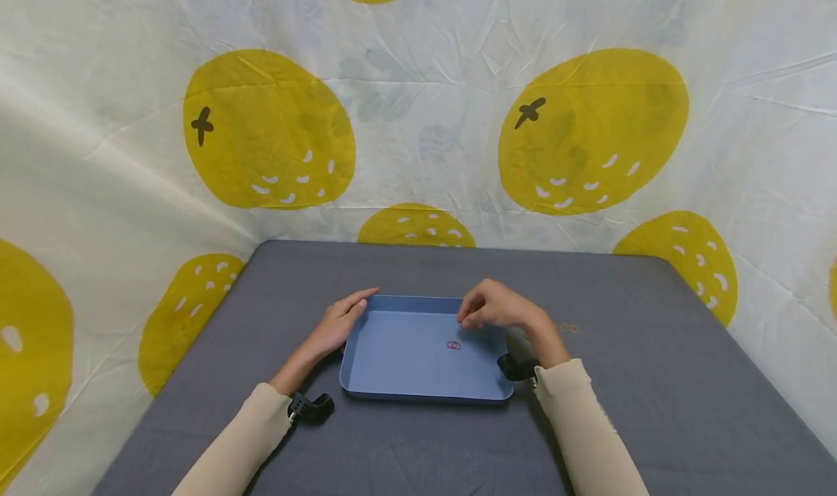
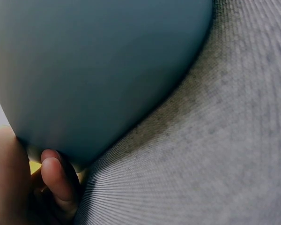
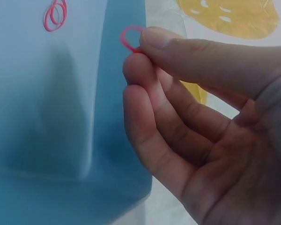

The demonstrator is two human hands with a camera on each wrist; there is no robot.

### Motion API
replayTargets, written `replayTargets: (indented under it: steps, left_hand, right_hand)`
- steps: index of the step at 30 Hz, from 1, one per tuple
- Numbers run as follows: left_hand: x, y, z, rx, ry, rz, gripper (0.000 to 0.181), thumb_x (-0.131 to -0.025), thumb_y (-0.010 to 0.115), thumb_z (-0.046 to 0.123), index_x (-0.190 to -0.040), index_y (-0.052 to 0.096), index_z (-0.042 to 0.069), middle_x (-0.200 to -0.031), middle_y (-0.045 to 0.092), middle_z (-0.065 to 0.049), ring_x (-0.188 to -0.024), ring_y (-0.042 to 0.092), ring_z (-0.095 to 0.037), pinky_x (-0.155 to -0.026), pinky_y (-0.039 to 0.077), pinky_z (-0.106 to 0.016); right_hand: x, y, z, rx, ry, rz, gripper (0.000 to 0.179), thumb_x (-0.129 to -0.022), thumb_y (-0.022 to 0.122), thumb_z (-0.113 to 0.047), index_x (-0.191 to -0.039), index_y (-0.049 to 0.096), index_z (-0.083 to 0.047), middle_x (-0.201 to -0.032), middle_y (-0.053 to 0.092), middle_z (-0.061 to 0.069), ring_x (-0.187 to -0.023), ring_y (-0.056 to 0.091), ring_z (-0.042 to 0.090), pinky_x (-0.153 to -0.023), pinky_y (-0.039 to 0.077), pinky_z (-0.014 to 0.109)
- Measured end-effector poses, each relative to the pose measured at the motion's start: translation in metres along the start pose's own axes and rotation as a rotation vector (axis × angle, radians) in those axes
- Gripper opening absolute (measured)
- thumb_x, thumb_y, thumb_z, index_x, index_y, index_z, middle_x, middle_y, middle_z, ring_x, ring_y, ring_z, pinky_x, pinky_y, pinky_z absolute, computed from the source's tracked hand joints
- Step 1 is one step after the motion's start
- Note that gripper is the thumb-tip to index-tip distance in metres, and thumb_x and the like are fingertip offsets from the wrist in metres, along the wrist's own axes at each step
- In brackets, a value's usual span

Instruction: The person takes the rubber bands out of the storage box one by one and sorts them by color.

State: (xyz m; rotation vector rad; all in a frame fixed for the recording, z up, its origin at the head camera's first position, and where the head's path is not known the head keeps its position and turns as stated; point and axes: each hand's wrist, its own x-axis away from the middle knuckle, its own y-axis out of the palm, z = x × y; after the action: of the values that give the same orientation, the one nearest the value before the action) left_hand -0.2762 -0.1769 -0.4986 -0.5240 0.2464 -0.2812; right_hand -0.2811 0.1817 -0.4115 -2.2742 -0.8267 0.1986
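A shallow blue tray [image 1: 405, 362] lies on the grey table. At its far left corner my left hand [image 1: 338, 325] grips the wall, thumb by the rim; in the left wrist view curled fingers [image 2: 58, 180] press against the outside of the tray. My right hand [image 1: 495, 306] is over the tray's far right part. Between thumb and forefinger it pinches a small red rubber band [image 3: 123, 42], seen as a loop in the right wrist view. Two more red rubber bands [image 1: 453, 345] overlap on the tray floor, right of its middle.
Several small yellow rubber bands [image 1: 573, 330] lie on the table [image 1: 654, 394] right of the tray, partly hidden behind my right wrist. A white curtain [image 1: 425, 133] with yellow fruit prints hangs behind the table and along its sides.
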Motion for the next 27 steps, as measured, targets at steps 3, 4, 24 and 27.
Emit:
replayTargets:
  steps: [3, 4, 24, 27]
  left_hand:
    - [0.0, 0.0, -0.001, -0.001, 0.003, 0.003, 0.043, -0.114, 0.04, 0.034, -0.153, 0.053, 0.024, -0.155, 0.054, -0.013, -0.118, 0.063, -0.034, -0.073, 0.054, -0.042]
    - [-0.001, 0.001, -0.001, -0.004, 0.001, 0.003, 0.043, -0.114, 0.04, 0.034, -0.153, 0.052, 0.024, -0.155, 0.054, -0.012, -0.118, 0.063, -0.034, -0.078, 0.054, -0.043]
    - [0.0, 0.0, -0.003, -0.013, 0.012, 0.009, 0.042, -0.114, 0.041, 0.031, -0.153, 0.053, 0.023, -0.159, 0.05, -0.009, -0.148, 0.044, -0.035, -0.118, 0.036, -0.06]
    - [-0.001, -0.001, -0.002, -0.01, 0.015, 0.002, 0.042, -0.114, 0.04, 0.031, -0.153, 0.053, 0.023, -0.159, 0.049, -0.01, -0.148, 0.044, -0.036, -0.118, 0.036, -0.061]
  right_hand:
    - [0.001, -0.002, 0.001, 0.005, -0.005, 0.001, 0.009, -0.092, 0.075, -0.003, -0.097, 0.08, 0.002, -0.089, 0.078, 0.009, -0.073, 0.064, 0.017, -0.073, 0.058, 0.04]
    - [0.001, -0.002, 0.002, 0.006, -0.011, 0.001, 0.009, -0.092, 0.075, -0.004, -0.097, 0.08, 0.002, -0.09, 0.078, 0.01, -0.073, 0.064, 0.017, -0.073, 0.058, 0.04]
    - [0.037, -0.029, 0.023, 0.037, 0.015, 0.068, 0.008, -0.094, 0.074, -0.007, -0.094, 0.079, -0.001, -0.087, 0.076, 0.016, -0.077, 0.066, 0.028, -0.068, 0.055, 0.034]
    - [0.049, -0.035, 0.029, 0.039, 0.033, 0.082, 0.006, -0.093, 0.075, -0.006, -0.092, 0.079, -0.002, -0.087, 0.076, 0.016, -0.077, 0.067, 0.03, -0.068, 0.055, 0.033]
